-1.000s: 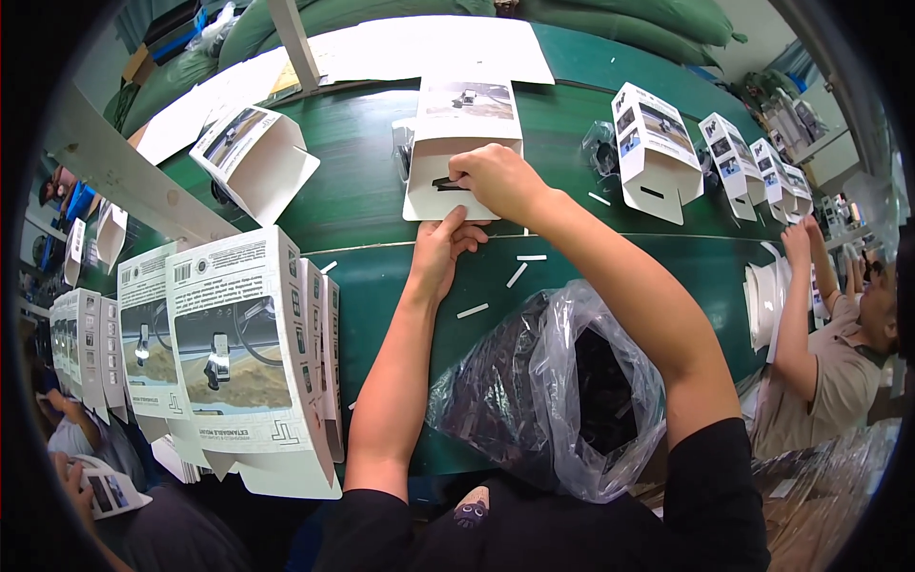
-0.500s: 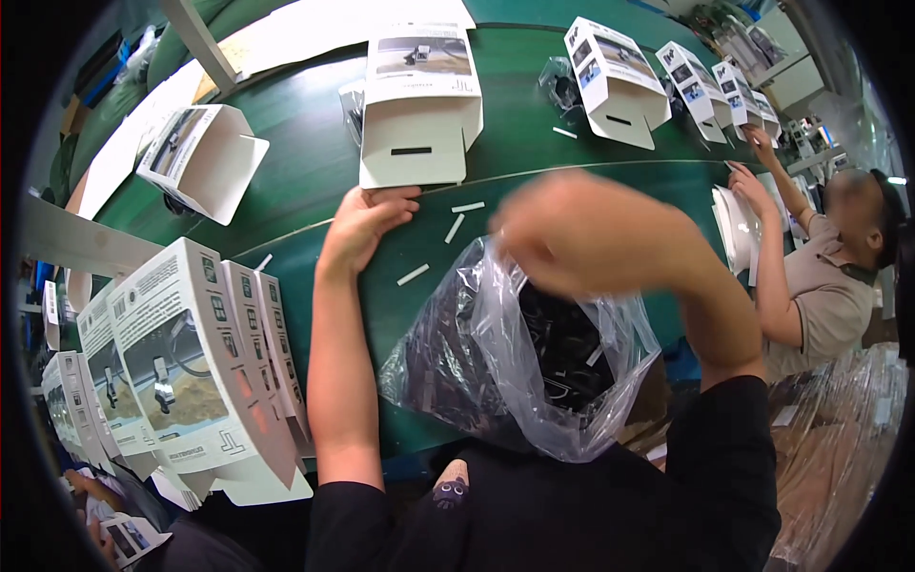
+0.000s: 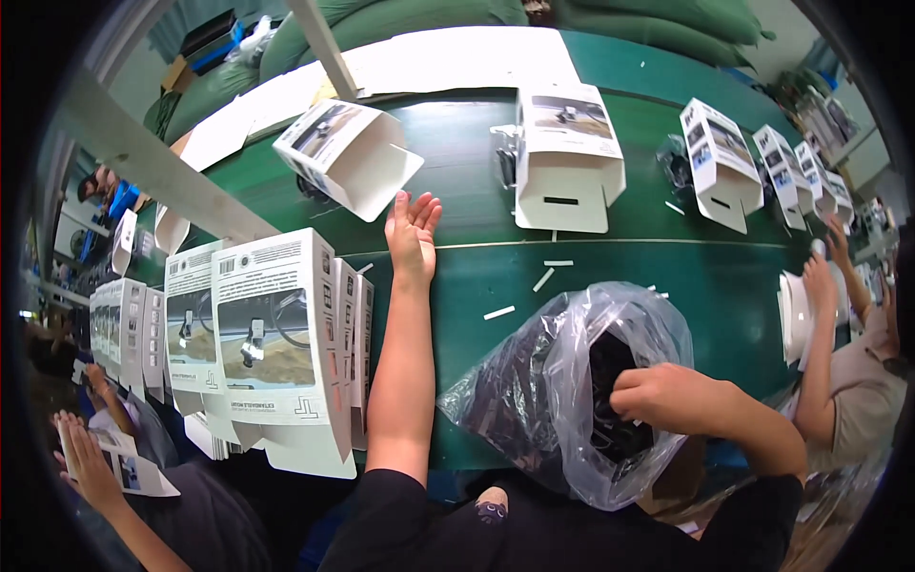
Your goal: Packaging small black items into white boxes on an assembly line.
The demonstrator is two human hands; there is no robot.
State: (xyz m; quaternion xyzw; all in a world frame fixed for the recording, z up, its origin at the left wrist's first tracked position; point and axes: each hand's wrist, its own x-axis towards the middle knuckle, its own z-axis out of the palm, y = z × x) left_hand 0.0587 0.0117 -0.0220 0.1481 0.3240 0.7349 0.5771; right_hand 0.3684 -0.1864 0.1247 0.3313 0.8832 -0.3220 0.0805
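Note:
My left hand (image 3: 415,236) is stretched out, palm up, fingers extended and holding nothing. Its fingertips come close to the flap of an open white carton (image 3: 355,153) lying on the green work surface; I cannot tell if they touch. Over on the right, my right hand (image 3: 672,396) reaches into the mouth of a clear plastic bag (image 3: 519,396). Its fingers are curled together at the black parts (image 3: 610,367) inside, and what they pinch, if anything, is hidden. The bag stands just in front of my body, its mouth spread wide.
Another open carton (image 3: 569,157) lies ahead, with more in a row to the right. Folded cartons (image 3: 272,343) stand at my left. Small white strips (image 3: 498,313) are scattered on the green surface (image 3: 467,362). Co-workers sit on both sides; one's hand (image 3: 818,281) shows at right.
The view has turned left. My left hand has left the middle carton's edge for the left carton. My right hand, blurred above the bag before, is now down in its mouth.

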